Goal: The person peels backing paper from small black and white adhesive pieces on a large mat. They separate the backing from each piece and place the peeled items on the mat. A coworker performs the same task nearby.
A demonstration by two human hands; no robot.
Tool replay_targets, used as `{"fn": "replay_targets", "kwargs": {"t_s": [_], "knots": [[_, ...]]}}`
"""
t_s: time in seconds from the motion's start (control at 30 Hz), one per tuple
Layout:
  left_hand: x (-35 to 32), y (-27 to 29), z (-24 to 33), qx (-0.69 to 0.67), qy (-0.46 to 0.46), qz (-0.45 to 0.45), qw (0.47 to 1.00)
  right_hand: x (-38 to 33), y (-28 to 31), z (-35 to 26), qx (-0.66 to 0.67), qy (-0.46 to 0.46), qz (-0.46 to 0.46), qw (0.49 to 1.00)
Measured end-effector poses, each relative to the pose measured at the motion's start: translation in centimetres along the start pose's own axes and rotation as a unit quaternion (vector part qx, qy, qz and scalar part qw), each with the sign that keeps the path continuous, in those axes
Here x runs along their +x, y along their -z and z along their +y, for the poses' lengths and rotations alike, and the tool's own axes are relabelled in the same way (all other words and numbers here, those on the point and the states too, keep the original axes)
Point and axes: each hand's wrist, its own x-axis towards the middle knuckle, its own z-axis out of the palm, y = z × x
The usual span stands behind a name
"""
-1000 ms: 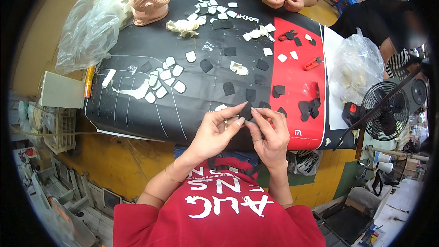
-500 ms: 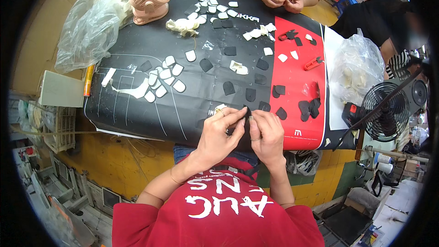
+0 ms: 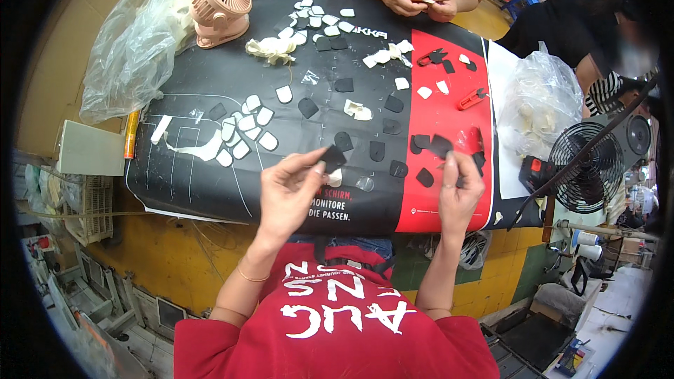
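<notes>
Showing the hands separated after working together at the bench (image 3: pixel 210 253) edge: the left hand (image 3: pixel 291 193) pinches a black pad (image 3: pixel 332 158) above the mat, while the right hand (image 3: pixel 460 193) has moved to the red panel (image 3: pixel 449 116), fingers closed on a small dark piece.

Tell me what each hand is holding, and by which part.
The left hand pinches a small black pad by its lower edge. The right hand reaches the black pieces; its hold cannot be told.
</notes>
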Motion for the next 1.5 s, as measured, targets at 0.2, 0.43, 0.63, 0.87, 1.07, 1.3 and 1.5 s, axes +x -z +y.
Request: {"fn": "replay_targets", "kwargs": {"t_s": [0.2, 0.43, 0.63, 0.87, 1.07, 1.3, 1.5], "knots": [[-0.3, 0.7, 0.0, 0.044, 0.018, 0.023, 0.999, 4.1, -2.0, 3.3, -0.371, 0.211, 0.041, 0.903], [-1.0, -1.0, -0.2, 0.048, -0.008, 0.034, 0.998, 1.8, -4.3, 1.5, -0.193, 0.13, -0.049, 0.971], [-0.9, -2.9, -0.5, 0.181, -0.116, -0.008, 0.976, -3.7, -3.3, -4.3, -0.003, 0.066, -0.136, 0.989], [-1.4, -3.6, -0.5, 0.296, -0.247, -0.063, 0.921, -4.1, -3.6, -5.7, 0.005, 0.085, -0.169, 0.982], [-1.7, -3.4, -0.9, 0.313, -0.253, -0.045, 0.914, -4.0, -3.8, -5.6, 0.002, 0.081, -0.177, 0.981], [-1.7, -3.2, -0.8, 0.231, -0.187, -0.069, 0.952, -3.5, -3.4, -5.3, -0.005, 0.088, -0.176, 0.98], [-1.3, -3.1, -1.2, 0.257, -0.202, -0.045, 0.944, -3.9, -3.7, -5.5, 0.0, 0.09, -0.183, 0.979]]}}
